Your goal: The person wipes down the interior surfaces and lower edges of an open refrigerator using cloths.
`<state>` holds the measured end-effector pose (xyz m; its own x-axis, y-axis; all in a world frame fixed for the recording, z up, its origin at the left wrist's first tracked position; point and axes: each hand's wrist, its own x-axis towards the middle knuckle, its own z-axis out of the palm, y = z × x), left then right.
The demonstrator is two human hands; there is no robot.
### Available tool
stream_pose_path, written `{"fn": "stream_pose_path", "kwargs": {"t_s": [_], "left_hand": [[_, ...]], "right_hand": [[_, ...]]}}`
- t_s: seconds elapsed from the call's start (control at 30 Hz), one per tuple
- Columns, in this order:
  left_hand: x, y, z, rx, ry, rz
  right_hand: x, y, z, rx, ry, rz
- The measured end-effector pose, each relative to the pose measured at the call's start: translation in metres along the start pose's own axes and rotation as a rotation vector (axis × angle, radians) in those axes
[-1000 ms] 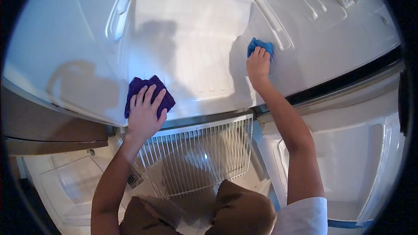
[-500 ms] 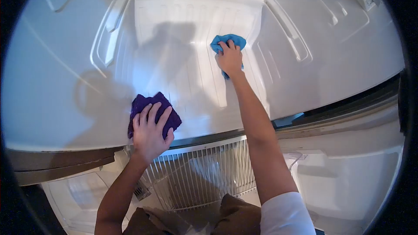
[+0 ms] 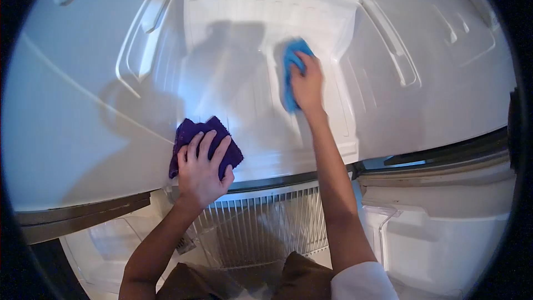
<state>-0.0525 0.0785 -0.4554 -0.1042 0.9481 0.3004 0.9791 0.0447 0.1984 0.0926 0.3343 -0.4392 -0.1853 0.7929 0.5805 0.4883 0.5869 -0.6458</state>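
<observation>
My left hand [image 3: 204,169] lies with fingers spread and slightly bent on a folded purple cloth [image 3: 234,154], pressing it against the white inner floor of a refrigerator near its front edge. Farther in and to the right, my right hand [image 3: 308,83] is closed on a blue cloth [image 3: 290,93], which bunches along the left side of the fingers and is smeared by motion. That cloth is against the ribbed white surface [image 3: 239,94], close to where floor and back wall meet. Part of each cloth is hidden beneath its hand.
Moulded shelf rails [image 3: 397,50] run along the right side wall, with a similar rail [image 3: 145,39] on the left. A white wire rack [image 3: 261,228] lies below the front edge. The open door [image 3: 444,244] shows at lower right. Dark gaskets line the front edge.
My right hand has drawn the blue cloth a little back toward me, and the cloth has turned lengthwise. The left hand stays on the purple cloth; the view has shifted slightly.
</observation>
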Motion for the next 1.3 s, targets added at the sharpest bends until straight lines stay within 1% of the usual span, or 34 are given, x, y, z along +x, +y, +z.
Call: {"fn": "stream_pose_path", "kwargs": {"t_s": [0.03,0.07,0.1,0.13,0.17,0.23,0.27,0.33,0.37,0.43,0.57,0.63,0.67,0.73,0.77,0.8,0.83,0.87,0.9,0.93,0.97,1.03,1.07,1.13,1.17,1.23,1.3], "left_hand": [[0.000,-0.001,0.001,0.000,-0.004,0.003],[0.000,-0.002,0.001,-0.001,-0.010,0.005],[0.000,-0.002,0.001,0.000,-0.014,0.004],[0.000,-0.002,0.000,-0.008,-0.010,0.008],[0.000,-0.003,0.000,-0.018,-0.007,0.011],[0.000,-0.002,-0.001,-0.030,0.000,0.011],[0.000,-0.002,-0.002,-0.038,0.012,0.014],[0.000,-0.002,-0.002,-0.043,0.012,0.012],[0.000,-0.003,-0.002,-0.049,0.010,0.018],[0.000,-0.004,-0.002,-0.050,0.003,0.018],[0.001,-0.004,-0.002,-0.063,0.014,0.018],[0.000,-0.002,-0.001,-0.039,0.034,0.016],[0.000,-0.001,0.000,-0.018,0.051,0.016],[-0.001,-0.003,0.003,-0.040,0.102,0.024],[-0.002,-0.004,0.005,-0.057,0.121,0.032],[-0.003,-0.005,0.006,-0.041,0.202,0.072],[-0.004,-0.006,0.007,-0.028,0.189,0.076],[-0.007,-0.007,0.008,-0.053,0.191,0.077],[-0.009,-0.008,0.009,-0.081,0.198,0.076],[-0.007,-0.008,0.008,-0.080,0.263,0.098],[-0.007,-0.009,0.008,-0.074,0.260,0.099],[-0.009,-0.012,0.009,-0.115,0.250,0.107],[-0.008,-0.013,0.011,-0.102,0.292,0.127],[-0.006,-0.012,0.010,-0.079,0.295,0.124],[-0.007,-0.010,0.010,-0.067,0.296,0.122],[-0.011,-0.014,0.014,-0.074,0.311,0.148],[-0.013,-0.017,0.015,-0.086,0.302,0.194]], "right_hand": [[0.009,0.004,0.027,0.039,-0.121,-0.081],[0.013,0.019,0.059,-0.113,-0.191,-0.383],[0.002,0.015,0.086,-0.312,-0.263,-0.413],[-0.005,0.003,0.098,-0.415,-0.148,-0.357],[-0.002,-0.001,0.099,-0.414,-0.152,-0.356],[0.003,-0.011,0.098,-0.480,-0.214,-0.268],[0.004,-0.015,0.096,-0.477,-0.217,-0.272],[0.007,-0.022,0.088,-0.511,-0.299,-0.186],[0.002,-0.025,0.082,-0.507,-0.301,-0.187],[-0.022,-0.031,0.063,-0.354,-0.402,-0.071],[-0.088,-0.071,-0.009,-0.288,-0.666,0.014],[-0.102,-0.081,-0.029,-0.382,-0.861,-0.006],[-0.094,-0.073,-0.033,-0.371,-0.857,-0.011],[-0.064,-0.056,-0.031,0.283,-0.787,0.323],[-0.043,-0.066,-0.021,0.230,-0.576,0.339],[-0.020,-0.071,-0.006,0.175,-0.442,0.222],[-0.002,-0.070,0.016,0.214,-0.351,0.143],[0.010,-0.061,0.052,0.271,-0.209,-0.042],[0.019,-0.056,0.083,0.215,-0.168,-0.300],[0.016,-0.046,0.115,0.254,-0.109,-0.432],[0.008,-0.053,0.126,0.260,-0.107,-0.430],[-0.009,-0.064,0.139,-0.175,-0.306,-0.252],[-0.005,-0.068,0.145,-0.166,-0.301,-0.250],[0.007,-0.073,0.155,-0.073,-0.571,-0.210],[0.009,-0.076,0.160,-0.065,-0.574,-0.200],[0.003,-0.084,0.168,-0.148,-0.444,-0.239],[-0.007,-0.090,0.161,-0.136,-0.470,-0.249]]}}
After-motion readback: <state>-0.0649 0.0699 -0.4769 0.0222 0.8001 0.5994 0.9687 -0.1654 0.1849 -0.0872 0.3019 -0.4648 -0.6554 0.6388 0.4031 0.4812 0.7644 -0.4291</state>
